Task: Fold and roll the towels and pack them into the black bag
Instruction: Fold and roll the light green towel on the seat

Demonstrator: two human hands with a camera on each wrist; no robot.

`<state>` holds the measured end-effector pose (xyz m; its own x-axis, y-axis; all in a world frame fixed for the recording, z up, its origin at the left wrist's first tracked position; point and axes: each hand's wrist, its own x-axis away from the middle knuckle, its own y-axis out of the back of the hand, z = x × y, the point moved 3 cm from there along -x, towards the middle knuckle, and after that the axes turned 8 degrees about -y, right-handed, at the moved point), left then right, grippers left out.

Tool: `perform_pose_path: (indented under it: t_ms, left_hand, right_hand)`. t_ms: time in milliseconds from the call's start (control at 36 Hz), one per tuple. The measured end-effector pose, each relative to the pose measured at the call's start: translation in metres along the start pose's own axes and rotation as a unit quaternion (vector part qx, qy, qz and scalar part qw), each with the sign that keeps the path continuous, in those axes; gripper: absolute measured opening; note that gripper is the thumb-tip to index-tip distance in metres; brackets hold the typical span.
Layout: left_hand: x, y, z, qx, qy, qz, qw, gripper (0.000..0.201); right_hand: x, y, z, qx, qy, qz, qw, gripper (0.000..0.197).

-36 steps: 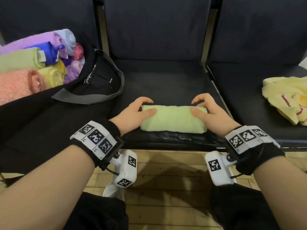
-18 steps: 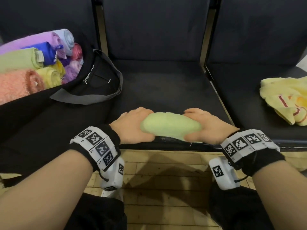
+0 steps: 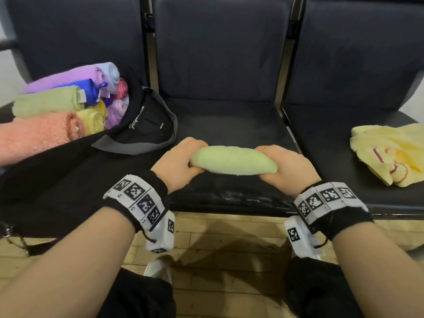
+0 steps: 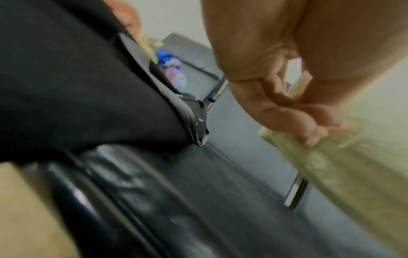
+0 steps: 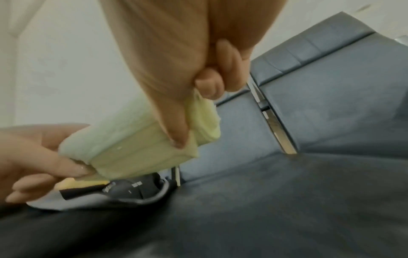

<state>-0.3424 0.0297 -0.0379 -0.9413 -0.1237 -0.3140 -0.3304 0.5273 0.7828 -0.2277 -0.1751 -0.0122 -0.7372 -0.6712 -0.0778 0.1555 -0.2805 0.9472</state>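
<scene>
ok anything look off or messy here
Mostly tidy. The yellow towel on the right seat lies crumpled, not yet folded. The seat's front edge looks scuffed and cracked. Both hands grip the rolled green towel by its ends, above the seat.

Head view looks down from above; both wrist views look up close beneath, sharing the green towel [image 3: 232, 163]

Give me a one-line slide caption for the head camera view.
Both hands, left hand and right hand, grip a rolled pale green towel above the dark seat.

dark bench seats [image 3: 229, 125], black bag [image 3: 68, 175], yellow towel [image 3: 390, 152]
</scene>
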Motion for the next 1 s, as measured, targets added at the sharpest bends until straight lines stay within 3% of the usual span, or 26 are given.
perform_pose_path:
  t_ms: [56,111,167,222,333,417,500,583,694,833,917,1000]
  left_hand:
    - [0.003,0.016,-0.009,0.098,0.055,-0.064,0.992,0.041]
    - [0.008,0.034,-0.019,0.206,0.114,-0.110,0.966,0.043]
    - [0.015,0.054,-0.029,0.294,0.155,-0.138,0.933,0.048]
    - [0.023,0.076,-0.035,0.340,0.179,-0.167,0.908,0.053]
    - [0.052,0.125,-0.042,0.376,0.201,-0.230,0.875,0.054]
    - [0.077,0.160,-0.043,0.371,0.196,-0.261,0.869,0.054]
    - [0.103,0.192,-0.041,0.353,0.189,-0.290,0.869,0.057]
    - [0.127,0.221,-0.038,0.381,0.181,-0.314,0.850,0.052]
    - [0.144,0.251,-0.017,0.380,0.197,-0.351,0.833,0.044]
    - [0.147,0.279,0.024,0.412,0.215,-0.393,0.793,0.023]
    - [0.143,0.293,0.058,0.382,0.230,-0.396,0.802,0.016]
    - [0.140,0.304,0.087,0.351,0.246,-0.384,0.818,0.006]
  right_hand:
    - [0.003,0.014,0.016,-0.010,0.014,-0.029,0.999,0.028]
    - [0.007,0.031,0.032,-0.056,0.024,-0.064,0.996,0.024]
    - [0.011,0.047,0.048,-0.163,0.010,-0.069,0.984,0.024]
    - [0.014,0.058,0.063,-0.268,-0.003,-0.044,0.963,0.038]
    - [0.014,0.074,0.104,-0.340,0.068,-0.024,0.938,0.055]
    - [0.011,0.079,0.141,-0.396,0.091,-0.007,0.914,0.063]
    - [0.008,0.081,0.182,-0.459,0.101,0.019,0.883,0.060]
    - [0.003,0.078,0.224,-0.502,0.097,0.070,0.857,0.059]
    - [-0.023,0.061,0.263,-0.489,0.096,0.060,0.865,0.065]
    - [-0.059,0.042,0.310,-0.460,0.154,0.029,0.874,0.055]
    - [-0.075,0.031,0.329,-0.415,0.186,0.050,0.889,0.059]
    - [-0.091,0.014,0.340,-0.393,0.164,0.133,0.895,0.069]
